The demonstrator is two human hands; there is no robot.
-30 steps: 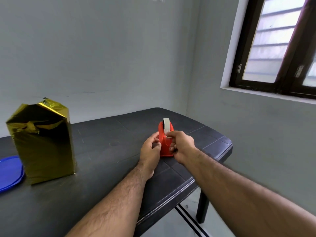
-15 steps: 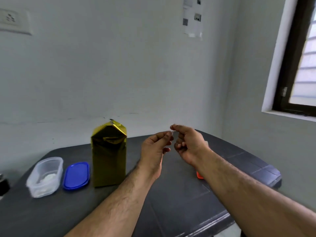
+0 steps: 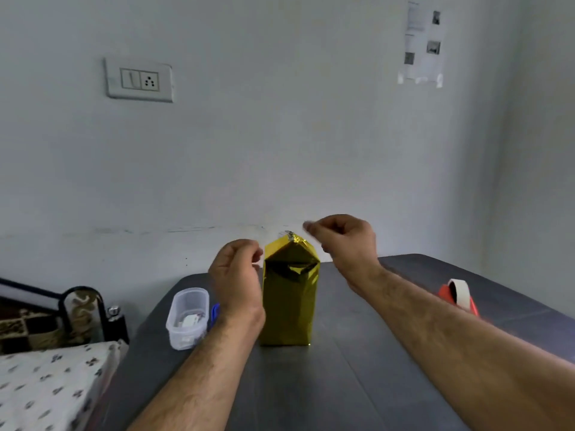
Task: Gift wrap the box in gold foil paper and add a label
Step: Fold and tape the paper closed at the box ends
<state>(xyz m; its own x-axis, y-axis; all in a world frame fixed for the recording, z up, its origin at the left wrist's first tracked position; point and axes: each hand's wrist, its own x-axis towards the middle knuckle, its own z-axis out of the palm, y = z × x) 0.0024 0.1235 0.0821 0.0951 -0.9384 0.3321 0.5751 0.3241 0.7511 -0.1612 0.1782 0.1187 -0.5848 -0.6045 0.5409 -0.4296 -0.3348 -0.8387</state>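
I see the gold-wrapped box (image 3: 289,293) standing upright on the dark bench (image 3: 357,384), its foil gathered to a peak at the top. My left hand (image 3: 237,275) is raised just left of the box's upper part, fingers (image 3: 255,254) curled in toward the thumb; my right hand (image 3: 343,241) is raised just right of the peak and slightly above it, fingers (image 3: 311,228) pinched together and pointing left. The fingertips of both hands are blurred, so I cannot tell whether either pinches anything. Neither hand plainly touches the foil.

Left of my left fingers and lower: a clear plastic tub (image 3: 187,318) with small pale items inside, standing on the bench near its left edge, and a sliver of a blue lid (image 3: 215,314) showing between the tub and my left wrist, which hides most of it. Right of my right fingers, well apart and lower: a red tape dispenser (image 3: 457,295) with a pale roll, partly hidden behind my right forearm.

Beyond the bench's left edge: a bed (image 3: 46,387) with a patterned sheet. On the wall behind: a switch-and-socket plate (image 3: 139,80) and a taped paper sheet (image 3: 421,45).
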